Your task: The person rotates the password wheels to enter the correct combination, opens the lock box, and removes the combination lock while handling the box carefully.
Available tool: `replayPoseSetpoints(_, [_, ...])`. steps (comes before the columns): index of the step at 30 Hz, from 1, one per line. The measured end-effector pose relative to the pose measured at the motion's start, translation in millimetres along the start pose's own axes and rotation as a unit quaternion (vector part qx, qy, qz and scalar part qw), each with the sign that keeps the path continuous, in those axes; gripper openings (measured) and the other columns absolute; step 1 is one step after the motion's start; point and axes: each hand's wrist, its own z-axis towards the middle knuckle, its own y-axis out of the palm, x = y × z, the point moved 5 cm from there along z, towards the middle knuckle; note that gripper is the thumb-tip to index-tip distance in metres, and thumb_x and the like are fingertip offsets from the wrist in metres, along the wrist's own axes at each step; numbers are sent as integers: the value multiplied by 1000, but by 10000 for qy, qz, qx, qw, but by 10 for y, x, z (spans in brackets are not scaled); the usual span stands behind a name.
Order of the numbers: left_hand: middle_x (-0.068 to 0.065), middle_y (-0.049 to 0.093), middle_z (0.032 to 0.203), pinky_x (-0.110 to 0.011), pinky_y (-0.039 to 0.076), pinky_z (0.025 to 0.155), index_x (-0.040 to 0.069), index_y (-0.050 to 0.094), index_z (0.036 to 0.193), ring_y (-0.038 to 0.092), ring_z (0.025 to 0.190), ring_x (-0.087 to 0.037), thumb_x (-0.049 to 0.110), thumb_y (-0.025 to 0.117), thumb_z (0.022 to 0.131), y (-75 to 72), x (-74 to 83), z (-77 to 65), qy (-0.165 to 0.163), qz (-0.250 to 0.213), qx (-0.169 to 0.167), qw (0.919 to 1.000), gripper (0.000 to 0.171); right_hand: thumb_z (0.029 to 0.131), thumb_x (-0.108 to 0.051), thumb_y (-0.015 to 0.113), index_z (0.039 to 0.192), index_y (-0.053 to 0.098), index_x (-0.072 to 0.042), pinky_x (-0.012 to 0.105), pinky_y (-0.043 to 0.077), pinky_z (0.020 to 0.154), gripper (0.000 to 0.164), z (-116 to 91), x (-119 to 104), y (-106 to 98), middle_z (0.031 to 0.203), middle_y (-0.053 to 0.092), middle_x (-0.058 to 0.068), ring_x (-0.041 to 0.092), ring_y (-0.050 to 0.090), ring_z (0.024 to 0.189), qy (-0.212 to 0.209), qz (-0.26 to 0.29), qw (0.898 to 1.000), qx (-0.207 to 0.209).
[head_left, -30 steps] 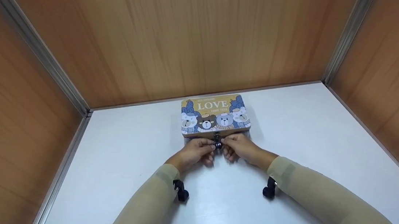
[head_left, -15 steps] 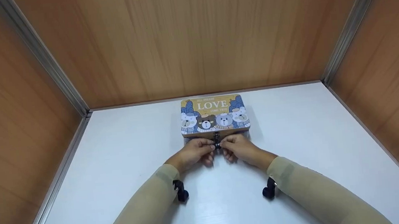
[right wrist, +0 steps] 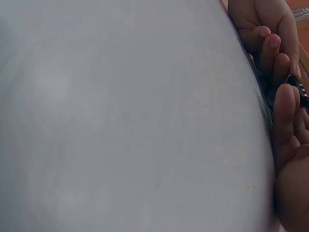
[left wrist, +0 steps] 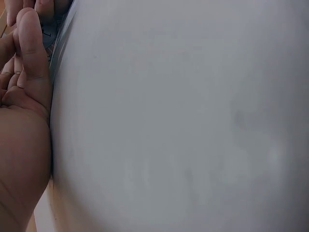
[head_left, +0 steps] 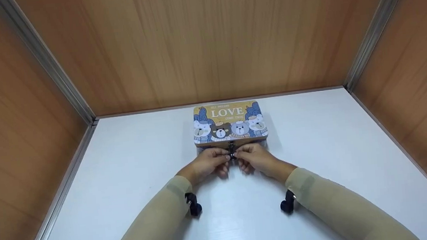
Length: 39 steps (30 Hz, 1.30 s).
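A tin box (head_left: pixel 229 122) with bears and the word LOVE on its lid stands closed near the back wall. At its front latch hangs a small black padlock (head_left: pixel 232 151), which in the right wrist view shows a row of pale marks like number dials. My left hand (head_left: pixel 211 160) pinches the padlock from the left between thumb and index finger. From the other side my right hand (head_left: pixel 255 157) pinches it with thumb and index finger. The remaining fingers of both hands curl below, close to the table. Fingertips hide much of the padlock.
The white table (head_left: pixel 130 155) surrounds the box. Wooden panels rise at the back (head_left: pixel 214 41), left (head_left: pixel 14 127) and right (head_left: pixel 414 89), with metal rails at the corners. Dark wrist devices (head_left: pixel 193 205) hang from both sleeves.
My right thumb and index finger have shifted slightly left onto the padlock, covering more of it. My left hand and the box have stayed in place.
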Motion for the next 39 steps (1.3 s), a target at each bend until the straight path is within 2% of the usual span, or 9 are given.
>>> replayPoseSetpoints(3, [-6, 74, 90, -25, 68, 66, -2, 72, 126, 72, 70, -12, 8, 66, 113, -7, -6, -2, -13, -28, 21, 10000, 17, 106, -11, 74, 110, 76, -1, 22, 58, 52, 11, 5, 4, 8, 74, 71, 2, 10, 65, 57, -40, 42, 10000, -21])
replayPoseSetpoints(12, [-4, 73, 89, -22, 67, 67, 0, 73, 118, 71, 71, -10, 9, 67, 113, 4, 1, -9, -16, 250, 94, 9996, 12, 104, -12, 77, 113, 75, 1, 21, 57, 52, 16, 31, 20, 1, 76, 70, 1, 8, 64, 57, 36, -263, 9995, 187])
replayPoseSetpoints(18, [-4, 73, 90, -22, 66, 66, 1, 73, 116, 71, 70, -10, 9, 67, 114, 7, -4, -3, -22, 244, 81, 9997, 11, 106, -14, 74, 108, 76, -2, 21, 56, 51, 12, 23, 7, 24, 73, 69, 1, 9, 62, 56, 72, -445, 9987, 236])
replayPoseSetpoints(24, [-4, 72, 89, -22, 66, 65, -2, 72, 118, 70, 70, -10, 8, 66, 114, 14, -5, -9, 20, 221, 64, 9997, 12, 112, -18, 67, 96, 75, -4, 20, 53, 50, 23, 16, 6, 53, 70, 66, -1, 9, 60, 55, 16, -698, 9974, 163])
replayPoseSetpoints(29, [-4, 72, 89, -22, 66, 66, -1, 73, 118, 70, 70, -10, 9, 66, 114, 16, 2, -15, 47, 279, 54, 9996, 13, 112, -20, 66, 91, 74, -6, 21, 53, 49, 26, 16, 11, 50, 68, 66, -1, 9, 60, 54, -20, -650, 9977, 182])
replayPoseSetpoints(35, [-4, 72, 89, -22, 66, 67, 0, 73, 117, 70, 71, -10, 9, 66, 114, 12, 7, -16, 44, 265, 29, 9996, 12, 107, -18, 73, 102, 76, -4, 21, 54, 50, 15, 21, 22, 31, 71, 68, 0, 10, 62, 56, 16, -462, 9987, 224])
replayPoseSetpoints(39, [-4, 72, 90, -22, 66, 67, 2, 73, 116, 71, 71, -11, 10, 66, 114, 11, 3, -8, 27, 244, -2, 9997, 11, 104, -16, 78, 112, 77, -3, 21, 55, 51, 16, 18, 22, 25, 72, 68, 0, 9, 63, 57, 35, -532, 9982, 258])
